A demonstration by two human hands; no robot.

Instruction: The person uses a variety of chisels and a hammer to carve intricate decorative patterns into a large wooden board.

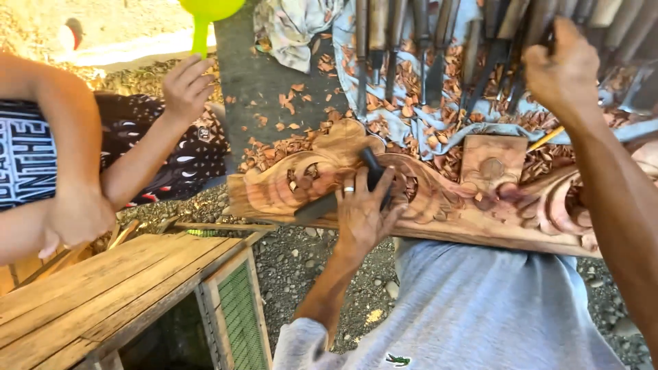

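Hands: left on carving, right among chisels

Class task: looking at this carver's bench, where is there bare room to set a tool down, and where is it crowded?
Bare: the dark bench strip between the crumpled cloth and the bench's left edge, and the plank table at lower left. Crowded: the chisel row and shavings behind the carved panel.

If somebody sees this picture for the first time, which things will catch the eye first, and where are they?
The eye falls first on the carved wooden panel with scroll patterns, lying across the middle. The left hand rests on it, gripping a dark tool. Above, the right hand reaches into a row of chisels on a blue cloth covered in wood chips; another person's arms are at the left.
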